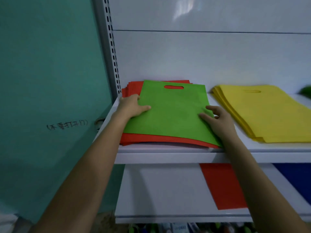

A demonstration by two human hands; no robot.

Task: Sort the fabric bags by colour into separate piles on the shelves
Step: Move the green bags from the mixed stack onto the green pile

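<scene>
Green fabric bag (171,115) lies atop the red bag pile (151,140) on the upper shelf (168,157). Left hand (129,106) pinches its left edge, thumb on top. Right hand (220,121) lays thumb and forefinger on its right edge; whether it grips cannot be told. Yellow bag pile (269,115) lies just beyond the right fingers.

Your only view rides on your head — it faces forward and down, close to the upper shelf (168,157) at mid-frame.
</scene>
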